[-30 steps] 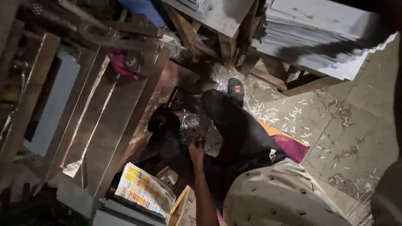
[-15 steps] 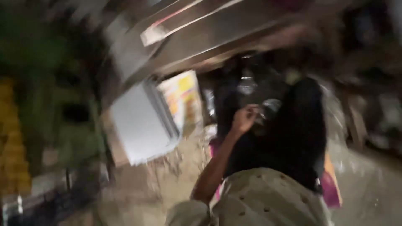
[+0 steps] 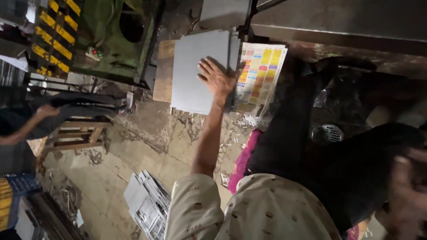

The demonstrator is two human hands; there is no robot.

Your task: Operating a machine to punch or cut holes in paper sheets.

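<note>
Room: dim workshop with a dusty stone floor (image 3: 147, 146); small paper scraps lie scattered on it; only the head view shows this place

Machine: big green machine (image 3: 115, 40) at the top left; yellow and black stripes (image 3: 55, 31) run down beside it; a small box with buttons (image 3: 94, 54) sits on its side

Grey sheets: flat stack of grey sheets (image 3: 195, 66) near the top middle, a brown board under its left edge; it sits just beside a dark metal post

Colour sheet: printed sheet with many small colour squares (image 3: 260, 73) lies just to the right of the grey stack, past the post

Left hand: left hand (image 3: 218, 79) is open with the fingers spread wide; the palm and fingers lie flat on the right side of the grey stack, touching it; the bare arm runs down to a pale dotted sleeve (image 3: 195, 209)

Right hand: right hand (image 3: 407, 195) is at the lower right edge; it is very blurry; I cannot tell if it is open or closed, or if it holds anything

Legs: dark trousers (image 3: 293, 133) stretch up toward the colour sheet; a pink cloth (image 3: 244, 160) lies under them

Floor pile: loose pile of grey and white sheets (image 3: 147, 204) lies on the floor, well apart from the top stack

Other person: another person's hand (image 3: 46, 111) shows at the left edge, near a wooden stool (image 3: 78, 133)
</note>
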